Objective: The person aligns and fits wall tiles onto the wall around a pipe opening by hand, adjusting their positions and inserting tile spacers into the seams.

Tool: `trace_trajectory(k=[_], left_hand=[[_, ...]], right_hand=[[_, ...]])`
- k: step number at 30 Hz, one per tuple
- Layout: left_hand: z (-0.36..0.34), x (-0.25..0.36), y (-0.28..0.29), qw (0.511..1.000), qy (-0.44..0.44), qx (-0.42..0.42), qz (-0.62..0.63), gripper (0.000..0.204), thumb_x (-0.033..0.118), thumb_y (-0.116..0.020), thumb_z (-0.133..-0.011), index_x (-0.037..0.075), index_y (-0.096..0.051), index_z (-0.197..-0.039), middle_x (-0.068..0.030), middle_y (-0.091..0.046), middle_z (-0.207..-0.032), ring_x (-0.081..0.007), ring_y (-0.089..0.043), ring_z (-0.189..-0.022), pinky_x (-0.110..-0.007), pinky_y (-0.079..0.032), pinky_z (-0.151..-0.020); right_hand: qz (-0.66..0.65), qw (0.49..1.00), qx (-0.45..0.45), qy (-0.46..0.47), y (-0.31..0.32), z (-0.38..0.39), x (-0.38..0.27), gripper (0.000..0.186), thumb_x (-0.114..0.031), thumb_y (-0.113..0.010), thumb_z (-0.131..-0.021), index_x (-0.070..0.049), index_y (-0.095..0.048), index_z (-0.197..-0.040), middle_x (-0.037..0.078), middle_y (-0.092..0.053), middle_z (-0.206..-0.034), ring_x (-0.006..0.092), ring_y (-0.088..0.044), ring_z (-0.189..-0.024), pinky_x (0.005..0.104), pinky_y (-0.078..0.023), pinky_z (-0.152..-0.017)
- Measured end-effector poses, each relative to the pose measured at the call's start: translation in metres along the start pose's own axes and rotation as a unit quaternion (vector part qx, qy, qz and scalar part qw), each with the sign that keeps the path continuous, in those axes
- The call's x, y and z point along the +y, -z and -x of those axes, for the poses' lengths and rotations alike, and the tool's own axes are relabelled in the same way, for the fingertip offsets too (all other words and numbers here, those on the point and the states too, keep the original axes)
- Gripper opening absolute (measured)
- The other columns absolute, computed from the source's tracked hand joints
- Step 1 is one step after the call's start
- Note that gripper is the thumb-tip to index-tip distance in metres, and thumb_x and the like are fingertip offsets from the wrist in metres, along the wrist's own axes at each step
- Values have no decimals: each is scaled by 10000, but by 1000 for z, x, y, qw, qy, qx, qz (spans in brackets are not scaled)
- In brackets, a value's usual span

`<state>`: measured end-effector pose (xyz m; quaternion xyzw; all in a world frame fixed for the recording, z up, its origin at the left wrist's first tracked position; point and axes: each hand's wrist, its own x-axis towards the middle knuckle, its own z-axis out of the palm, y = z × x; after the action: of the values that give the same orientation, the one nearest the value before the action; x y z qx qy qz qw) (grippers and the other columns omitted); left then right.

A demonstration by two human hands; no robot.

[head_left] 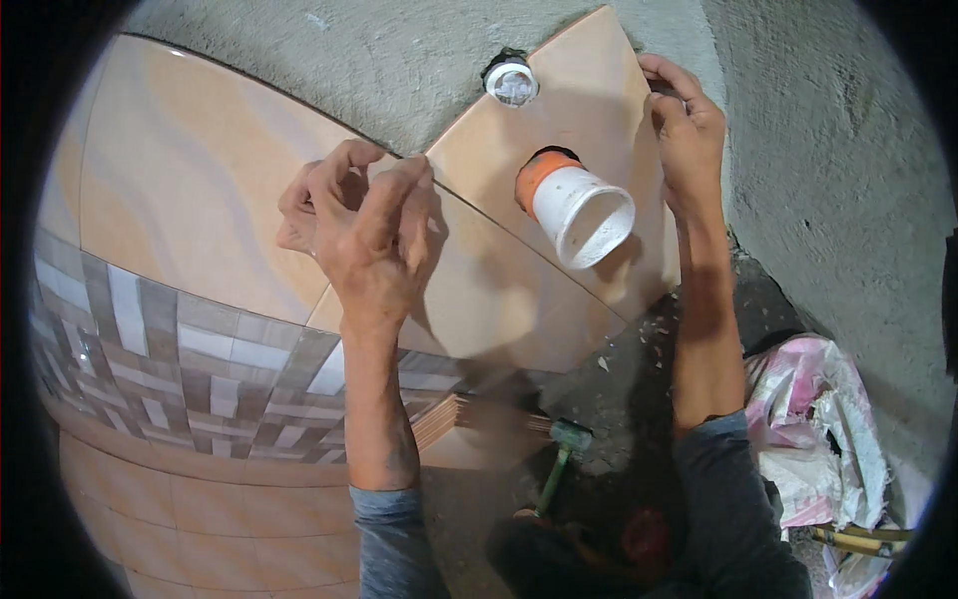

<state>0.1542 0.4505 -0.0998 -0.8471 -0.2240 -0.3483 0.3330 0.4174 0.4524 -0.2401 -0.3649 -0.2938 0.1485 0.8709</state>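
Observation:
A beige marbled wall tile (589, 100) stands at the right end of the tiled wall, its hole around an orange pipe (539, 180) capped with a white plastic sleeve (589, 215). My right hand (689, 130) grips this tile's right edge, fingertips behind or on the edge and thumb on the near side. My left hand (374, 215) is closed, fingers curled, with its fingertips against the tile's left corner at the joint with the neighbouring tile (200, 160). Whatever those fingers pinch is hidden. A smaller white capped pipe end (513, 85) sits at the tile's upper-left edge.
Bare grey cement (369, 60) covers the wall above and to the right. A grey-and-white mosaic-patterned tile band (215, 349) runs below. Stacked tiles (479, 429) and a green-handled hammer (561, 459) are lower down. A white-and-pink sack (818, 429) lies at the right.

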Motion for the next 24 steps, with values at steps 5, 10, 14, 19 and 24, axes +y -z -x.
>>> trace_trajectory(k=[5, 10, 14, 19, 24], left_hand=[[-2, 3, -7, 999, 24, 24, 3, 203, 90, -820, -788, 155, -797, -979, -42, -636, -1085, -223, -506, -1054, -360, -341, -979], [-3, -2, -2, 999, -26, 11, -42, 174, 114, -820, -815, 156, -785, -981, -32, -648, -1086, -207, -544, -1058, -360, -341, -988], [-3, -2, -3, 999, -12, -12, -46, 180, 148, -824, -824, 171, -783, -998, -18, -670, -1093, -187, -588, -1033, -364, -340, -1002], [1, -13, -13, 993, -52, 29, -101, 214, 218, -828, -811, 208, -786, -1021, -11, -686, -1125, -192, -609, -1008, -390, -369, -986], [34, -48, -28, 1000, 2, 11, 14, 324, 228, -738, -886, 125, -734, -1193, -105, -657, -1266, -287, -613, -1146, -441, -463, -1008]], right_hand=[[-10, 1000, -11, 27, -1, -2, 4, 414, 47, -504, -861, 18, -707, -1221, 91, -672, -1164, 165, -622, -1035, 277, -487, -947], [2, 999, -9, 43, 3, -4, 8, 393, 35, -511, -863, 18, -715, -1199, 83, -686, -1132, 163, -636, -1020, 286, -508, -916], [-22, 997, -60, 53, 8, -9, 15, 372, -138, -608, -887, -29, -710, -1229, 148, -684, -1198, 227, -642, -1090, 332, -494, -987], [135, 984, -50, 102, 15, -17, 24, 442, 31, -514, -843, 19, -672, -1256, 150, -690, -1201, 259, -646, -1097, 334, -484, -1023], [152, 983, -66, 79, 10, -10, 27, 342, -17, -560, -895, 5, -688, -1212, 142, -707, -1143, 225, -660, -1030, 318, -524, -937]])
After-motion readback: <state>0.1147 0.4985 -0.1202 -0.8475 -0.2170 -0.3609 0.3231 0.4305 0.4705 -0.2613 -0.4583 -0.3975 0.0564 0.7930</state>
